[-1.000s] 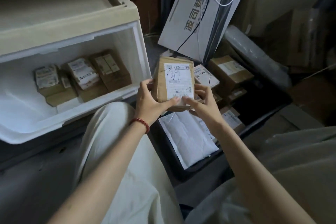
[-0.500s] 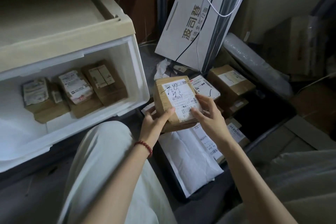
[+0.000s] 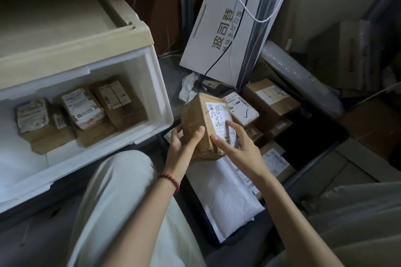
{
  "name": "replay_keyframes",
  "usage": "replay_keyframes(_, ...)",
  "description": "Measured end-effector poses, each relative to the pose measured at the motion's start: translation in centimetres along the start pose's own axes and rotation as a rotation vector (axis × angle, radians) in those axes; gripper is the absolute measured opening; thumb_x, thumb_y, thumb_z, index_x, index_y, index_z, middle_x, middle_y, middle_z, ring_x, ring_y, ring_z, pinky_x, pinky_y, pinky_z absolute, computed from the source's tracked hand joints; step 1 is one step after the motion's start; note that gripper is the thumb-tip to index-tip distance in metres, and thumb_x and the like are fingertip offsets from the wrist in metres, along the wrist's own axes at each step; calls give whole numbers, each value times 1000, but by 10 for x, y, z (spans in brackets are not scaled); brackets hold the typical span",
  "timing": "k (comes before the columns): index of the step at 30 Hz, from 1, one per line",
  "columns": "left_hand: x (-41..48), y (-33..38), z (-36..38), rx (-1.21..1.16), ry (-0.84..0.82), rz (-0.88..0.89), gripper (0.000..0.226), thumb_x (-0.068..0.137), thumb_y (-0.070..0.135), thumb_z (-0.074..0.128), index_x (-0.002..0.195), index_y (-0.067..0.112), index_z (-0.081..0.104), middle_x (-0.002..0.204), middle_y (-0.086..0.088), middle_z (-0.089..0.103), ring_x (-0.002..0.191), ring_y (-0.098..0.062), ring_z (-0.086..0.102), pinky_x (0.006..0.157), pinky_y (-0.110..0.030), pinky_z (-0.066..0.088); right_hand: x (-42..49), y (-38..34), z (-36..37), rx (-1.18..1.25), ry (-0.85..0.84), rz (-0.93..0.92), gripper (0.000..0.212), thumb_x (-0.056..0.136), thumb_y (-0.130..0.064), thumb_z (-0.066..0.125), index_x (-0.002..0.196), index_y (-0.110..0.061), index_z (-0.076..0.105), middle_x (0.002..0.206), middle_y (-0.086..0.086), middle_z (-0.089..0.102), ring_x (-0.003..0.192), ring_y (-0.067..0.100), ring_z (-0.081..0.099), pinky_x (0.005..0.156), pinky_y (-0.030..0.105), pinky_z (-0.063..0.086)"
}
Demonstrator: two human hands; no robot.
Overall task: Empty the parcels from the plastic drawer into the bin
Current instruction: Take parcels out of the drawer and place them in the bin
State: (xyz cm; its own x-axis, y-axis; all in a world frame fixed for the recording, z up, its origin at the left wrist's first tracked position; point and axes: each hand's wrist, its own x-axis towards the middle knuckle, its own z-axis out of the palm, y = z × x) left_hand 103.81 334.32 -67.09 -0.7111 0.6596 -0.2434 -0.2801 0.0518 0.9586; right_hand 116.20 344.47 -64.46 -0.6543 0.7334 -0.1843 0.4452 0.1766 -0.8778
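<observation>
Brown cardboard, taped and labelled: in the head view, one parcel [image 3: 201, 123] is held up between the plastic drawer [image 3: 160, 102] and the dark bin [image 3: 312, 160], over the bin's near end and touching nothing below it. The left hand [image 3: 184, 143] grips it from the side, thumb on the front face and fingers wrapped behind. The right hand [image 3: 236, 143] lies flat on the white label with its fingers out straight, steadying, not clasping; whether any finger hooks under the bottom edge is hard to tell in this dim light.

Three more stacks of parcels [image 3: 81, 108] lie along the back of the drawer, so the job looks less than half done. The bin already holds a white mailer [image 3: 223, 191] and several boxes [image 3: 269, 97].

The step in hand appears to be carrying this parcel across. Next it wants lowering onto a free patch, probably on the mailer, then both hands letting go and the left reaching back into the drawer.
</observation>
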Motion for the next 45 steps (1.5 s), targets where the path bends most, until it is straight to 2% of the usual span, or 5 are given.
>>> replay_keyframes(6,5,4,-3,14,-52,76,20,91,48,52,110,42,57,122,2,63,114,-18,59,96,-48,50,1,0,-4,271,-9,46,103,50,-73,73,140,-42,33,133,-10,49,115,9,56,94,34,51)
replay_keyframes(13,6,2,2,-7,-205,-65,72,77,76,41,134,33,52,129,2,61,121,-20,56,104,-47,42,-3,-6,-4,447,-67,51,76,65,-56,68,133,-39,39,106,-17,56,76,-13,63,53,8,49)
replay_keyframes(22,3,3,6,-20,-241,-286,128,32,103,35,139,34,45,138,-4,53,124,-27,51,87,-47,53,-4,-3,-1,466,-169,108,74,57,-76,56,121,-41,49,121,-3,60,99,14,67,80,28,53)
replay_keyframes(29,0,7,4,-6,-249,-219,64,61,79,43,115,45,50,121,6,58,110,-17,57,75,-41,59,2,1,-6,495,-115,106,40,78,-67,50,107,-43,64,104,0,72,100,19,69,89,41,56)
replay_keyframes(45,11,-4,0,-73,71,-153,75,54,58,76,111,20,46,107,-8,67,96,-22,66,91,-49,53,1,0,-8,376,193,-67,23,97,-39,53,116,-33,65,113,-10,67,101,12,65,88,36,56)
